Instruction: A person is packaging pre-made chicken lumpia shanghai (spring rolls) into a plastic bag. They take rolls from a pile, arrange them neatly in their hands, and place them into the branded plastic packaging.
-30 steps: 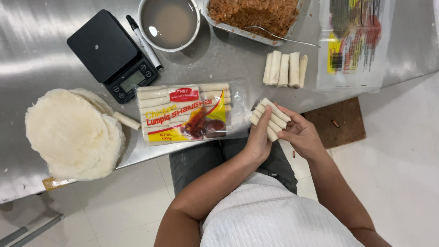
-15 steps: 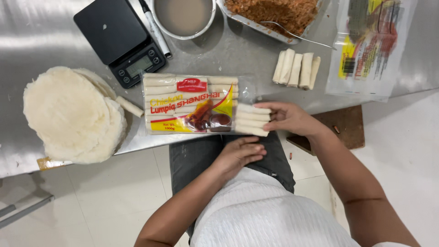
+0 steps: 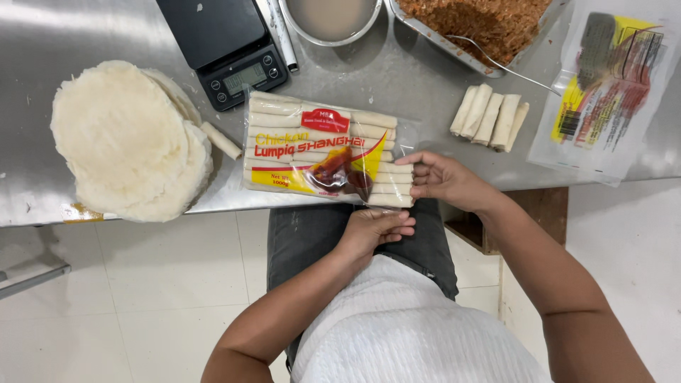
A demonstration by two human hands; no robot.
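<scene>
- The right hand (image 3: 443, 179) reaches in from the right, fingers bent against the open end of the clear bag of rolls (image 3: 319, 152), pressing the rolls (pale, thin) inside.
- The left hand (image 3: 374, 228) hovers below the counter (image 3: 85, 28) edge, fingers loosely curled, holding nothing, just beside the bag's lower corner.
- The bag lies flat at the counter's front edge, between the wrapper stack (image 3: 128, 142) and 5 loose rolls (image 3: 489, 117).
- The scale (image 3: 227, 46), bowl (image 3: 330, 18) and filling tray (image 3: 475, 25) are cut off at the top.
</scene>
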